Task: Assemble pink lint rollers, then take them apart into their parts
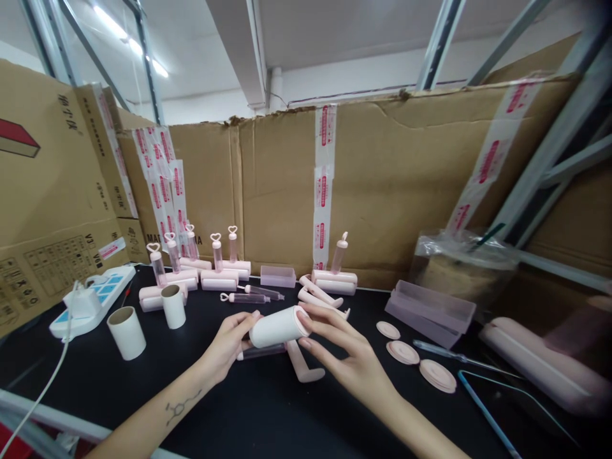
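Between both hands, over the black table, lies a white cardboard tube (276, 327), held nearly level. My left hand (234, 338) grips its left end between thumb and fingers. At its right end, my right hand (342, 344) has its fingers on the rim, where a pale pink round cap (301, 319) shows, partly hidden by the fingers. Just below the tube are a pink angled handle piece (303, 366) and a part-hidden clear plastic piece (264, 352). More pink handle pieces (319, 294) lie behind the right hand. Two other white tubes (127, 333) stand upright at the left.
Pink rollers with clear heart-topped tubes (218, 278) line the back. On the right are pink discs (437, 375), a screwdriver (442, 350), translucent trays (430, 312), a phone (507, 408) and a bagged drink cup (454, 274). A power strip (98, 299) sits left, before cardboard walls (277, 191).
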{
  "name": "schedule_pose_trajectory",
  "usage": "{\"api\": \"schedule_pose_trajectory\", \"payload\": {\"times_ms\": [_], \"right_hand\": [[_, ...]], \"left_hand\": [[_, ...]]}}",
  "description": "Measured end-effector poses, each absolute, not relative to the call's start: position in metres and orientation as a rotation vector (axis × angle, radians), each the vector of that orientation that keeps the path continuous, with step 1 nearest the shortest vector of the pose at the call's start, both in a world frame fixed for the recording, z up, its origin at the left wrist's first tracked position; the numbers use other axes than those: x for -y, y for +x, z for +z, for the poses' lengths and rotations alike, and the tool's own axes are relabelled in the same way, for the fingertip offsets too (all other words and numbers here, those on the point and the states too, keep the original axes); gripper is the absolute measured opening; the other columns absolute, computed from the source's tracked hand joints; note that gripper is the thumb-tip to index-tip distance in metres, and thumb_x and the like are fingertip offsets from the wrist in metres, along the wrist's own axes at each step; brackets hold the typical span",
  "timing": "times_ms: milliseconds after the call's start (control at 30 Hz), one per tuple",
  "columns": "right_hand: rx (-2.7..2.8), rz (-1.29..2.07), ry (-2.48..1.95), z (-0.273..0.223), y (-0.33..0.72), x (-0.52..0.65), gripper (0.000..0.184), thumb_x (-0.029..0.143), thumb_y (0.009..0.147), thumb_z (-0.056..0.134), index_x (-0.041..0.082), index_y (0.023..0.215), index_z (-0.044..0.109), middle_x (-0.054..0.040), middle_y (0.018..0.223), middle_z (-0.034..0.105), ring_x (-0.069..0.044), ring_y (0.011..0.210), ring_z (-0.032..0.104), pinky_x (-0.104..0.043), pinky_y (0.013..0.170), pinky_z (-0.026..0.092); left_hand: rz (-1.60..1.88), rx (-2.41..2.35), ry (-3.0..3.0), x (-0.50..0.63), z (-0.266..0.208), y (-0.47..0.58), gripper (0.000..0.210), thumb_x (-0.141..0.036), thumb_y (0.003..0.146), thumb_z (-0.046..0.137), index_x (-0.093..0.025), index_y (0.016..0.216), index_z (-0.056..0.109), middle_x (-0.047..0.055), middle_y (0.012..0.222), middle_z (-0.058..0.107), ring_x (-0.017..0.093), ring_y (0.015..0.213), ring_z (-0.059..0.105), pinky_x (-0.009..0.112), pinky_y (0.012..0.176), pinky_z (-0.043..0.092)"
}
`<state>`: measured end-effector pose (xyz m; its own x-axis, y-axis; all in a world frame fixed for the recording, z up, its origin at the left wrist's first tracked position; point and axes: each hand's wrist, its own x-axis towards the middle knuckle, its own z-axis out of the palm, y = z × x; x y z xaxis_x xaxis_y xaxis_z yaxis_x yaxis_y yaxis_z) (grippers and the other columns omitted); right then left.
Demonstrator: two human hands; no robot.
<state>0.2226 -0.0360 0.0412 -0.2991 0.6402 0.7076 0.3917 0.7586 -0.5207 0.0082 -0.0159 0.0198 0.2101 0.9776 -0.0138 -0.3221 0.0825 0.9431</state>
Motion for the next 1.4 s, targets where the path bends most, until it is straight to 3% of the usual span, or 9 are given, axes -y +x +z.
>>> {"api": "schedule_pose_trajectory", "payload": {"times_ms": [467, 600, 733, 833, 933, 1033, 1167, 1300, 1400], "right_hand": [[1.457, 0.926, -0.870, 0.049, 0.220, 0.032, 0.031, 0.037, 0.081, 0.059, 0.024, 0.109, 0.064, -0.0071, 0.123, 0.060, -0.025, 0.108, 0.058, -0.038, 0.091, 0.047], [1.415, 1.149, -0.903, 0.044, 0.218, 0.033, 0.030, 0.040, 0.077, 0.062, 0.021, 0.101, 0.059, -0.0061, 0.096, 0.069, -0.022, 0.087, 0.065, -0.036, 0.078, 0.052], [1.520, 1.260, -0.907, 0.034, 0.209, 0.036, 0.027, 0.043, 0.072, 0.067, 0.020, 0.080, 0.056, -0.0020, 0.079, 0.068, -0.019, 0.075, 0.065, -0.032, 0.070, 0.053], [1.754, 1.062, -0.990, 0.036, 0.212, 0.029, 0.028, 0.047, 0.079, 0.057, 0.019, 0.083, 0.059, -0.0030, 0.079, 0.067, -0.018, 0.073, 0.065, -0.030, 0.066, 0.053], [1.949, 0.402, -1.443, 0.044, 0.236, 0.010, 0.027, 0.039, 0.088, 0.042, 0.019, 0.090, 0.061, -0.0037, 0.082, 0.068, -0.017, 0.076, 0.065, -0.028, 0.071, 0.051], [1.844, 0.051, -1.772, 0.048, 0.273, -0.014, 0.022, 0.023, 0.088, 0.042, 0.015, 0.092, 0.062, -0.0134, 0.103, 0.064, -0.025, 0.096, 0.061, -0.036, 0.084, 0.045], [1.704, -0.080, -2.169, 0.034, 0.313, -0.035, 0.016, 0.009, 0.080, 0.050, 0.006, 0.083, 0.065, -0.0256, 0.096, 0.062, -0.037, 0.095, 0.059, -0.050, 0.079, 0.043], [1.653, -0.054, -2.363, 0.015, 0.328, -0.042, 0.014, 0.021, 0.083, 0.058, 0.011, 0.093, 0.062, -0.0093, 0.097, 0.064, -0.022, 0.088, 0.061, -0.042, 0.077, 0.049], [1.687, -0.069, -2.278, 0.013, 0.331, -0.045, 0.017, 0.019, 0.084, 0.057, 0.012, 0.098, 0.063, -0.0104, 0.094, 0.066, -0.021, 0.083, 0.064, -0.038, 0.074, 0.050]], "left_hand": [[0.855, -0.756, 1.311, 0.022, 0.035, 0.009, 0.054, -0.061, 0.075, 0.052, -0.011, 0.087, 0.069, 0.010, 0.082, 0.066, 0.019, 0.079, 0.062, 0.029, 0.073, 0.048], [0.878, -0.610, 1.390, 0.020, 0.044, 0.010, 0.057, -0.052, 0.075, 0.058, -0.022, 0.124, 0.052, 0.012, 0.106, 0.062, 0.020, 0.086, 0.062, 0.032, 0.074, 0.049], [0.791, -0.641, 1.365, 0.019, 0.040, 0.016, 0.054, -0.040, 0.070, 0.070, -0.019, 0.118, 0.058, 0.013, 0.105, 0.063, 0.022, 0.086, 0.062, 0.033, 0.072, 0.050], [0.794, -0.711, 1.304, 0.019, 0.034, 0.014, 0.041, -0.030, 0.066, 0.074, -0.014, 0.103, 0.066, 0.011, 0.098, 0.066, 0.024, 0.091, 0.062, 0.033, 0.077, 0.050], [0.879, -0.685, 1.204, 0.018, 0.030, 0.006, 0.034, -0.027, 0.067, 0.074, -0.015, 0.098, 0.066, 0.009, 0.095, 0.064, 0.021, 0.088, 0.062, 0.032, 0.076, 0.050], [0.994, -0.616, 1.124, 0.015, 0.028, -0.002, 0.041, -0.027, 0.069, 0.072, -0.020, 0.108, 0.061, 0.006, 0.094, 0.061, 0.019, 0.086, 0.060, 0.034, 0.075, 0.051], [1.077, -0.621, 1.120, 0.012, 0.026, -0.004, 0.046, -0.029, 0.067, 0.072, -0.020, 0.111, 0.060, 0.006, 0.095, 0.057, 0.021, 0.090, 0.057, 0.033, 0.074, 0.052], [1.110, -0.651, 1.111, 0.013, 0.024, -0.002, 0.042, -0.030, 0.065, 0.074, -0.018, 0.103, 0.063, 0.007, 0.097, 0.057, 0.020, 0.088, 0.057, 0.032, 0.073, 0.053], [1.125, -0.659, 1.098, 0.013, 0.026, -0.002, 0.042, -0.030, 0.066, 0.073, -0.017, 0.104, 0.063, 0.007, 0.096, 0.058, 0.020, 0.085, 0.059, 0.032, 0.071, 0.053]]}}
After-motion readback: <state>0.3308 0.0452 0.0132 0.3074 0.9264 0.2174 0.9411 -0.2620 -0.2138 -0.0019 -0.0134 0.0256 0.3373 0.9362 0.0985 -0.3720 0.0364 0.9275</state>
